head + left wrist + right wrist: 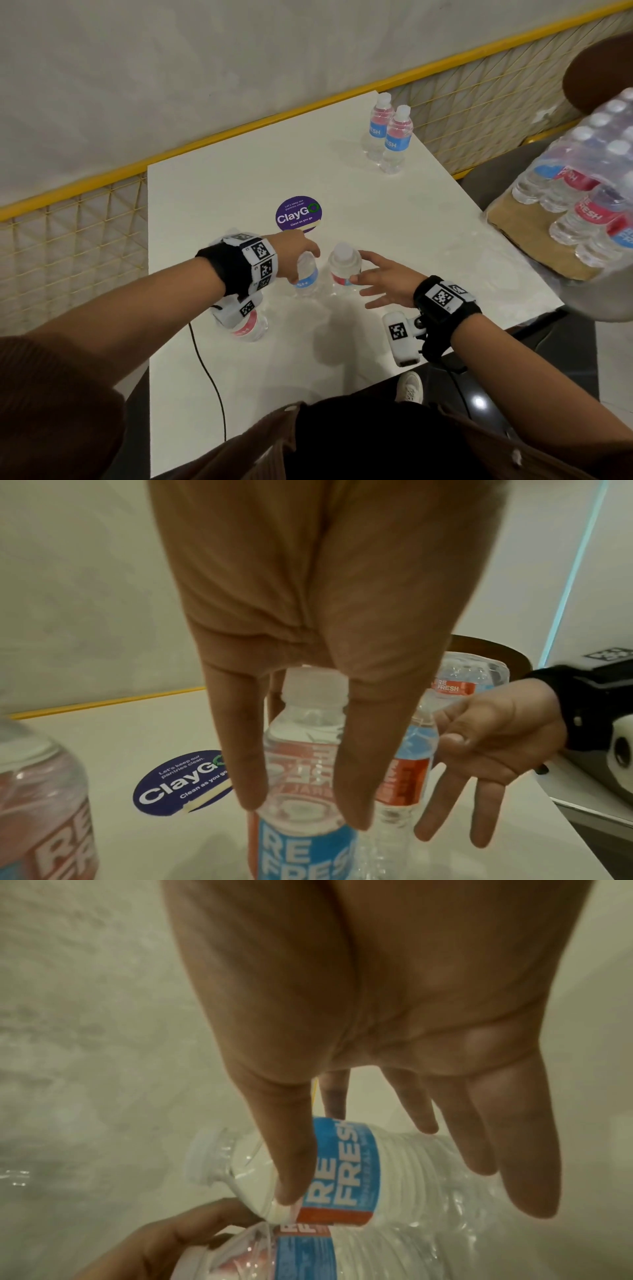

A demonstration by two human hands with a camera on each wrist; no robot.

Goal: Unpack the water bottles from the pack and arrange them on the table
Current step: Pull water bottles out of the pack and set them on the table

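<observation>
Two small clear bottles with red and blue labels stand side by side near the table's middle. My left hand (301, 262) comes down over the left bottle (308, 279), its thumb and fingers (248, 764) gripping the bottle's (301, 750) top. My right hand (363, 270) is spread with straight fingers; only thumb and index finger touch the right bottle (342, 263). A third bottle (251, 327) stands under my left wrist. The shrink-wrapped pack (582, 178) with several bottles sits on a cardboard tray at the right edge.
Two more bottles (388, 133) stand together at the far right corner of the white table (239, 185). A purple round sticker (298, 214) lies mid-table. A black cable (209, 370) runs over the near left part. A yellow mesh rail borders the far side.
</observation>
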